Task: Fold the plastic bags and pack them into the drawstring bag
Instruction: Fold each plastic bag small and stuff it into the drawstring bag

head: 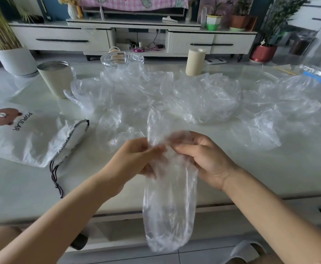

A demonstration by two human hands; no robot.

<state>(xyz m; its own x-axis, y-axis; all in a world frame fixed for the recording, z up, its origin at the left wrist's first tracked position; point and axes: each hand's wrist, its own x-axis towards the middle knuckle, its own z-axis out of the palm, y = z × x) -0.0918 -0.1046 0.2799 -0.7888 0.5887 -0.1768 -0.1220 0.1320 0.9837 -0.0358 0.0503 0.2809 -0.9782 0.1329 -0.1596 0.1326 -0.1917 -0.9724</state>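
Head view showed you holding a long clear plastic bag (170, 202) over the table's (32, 187) near edge. Your left hand (136, 159) and right hand (205, 159) both pinched its upper part, and the rest hung below the edge. Crumpled bags (203, 98) lay across the middle. The drawstring bag (24, 138) lay flat by the left edge, near a cup (57, 80).
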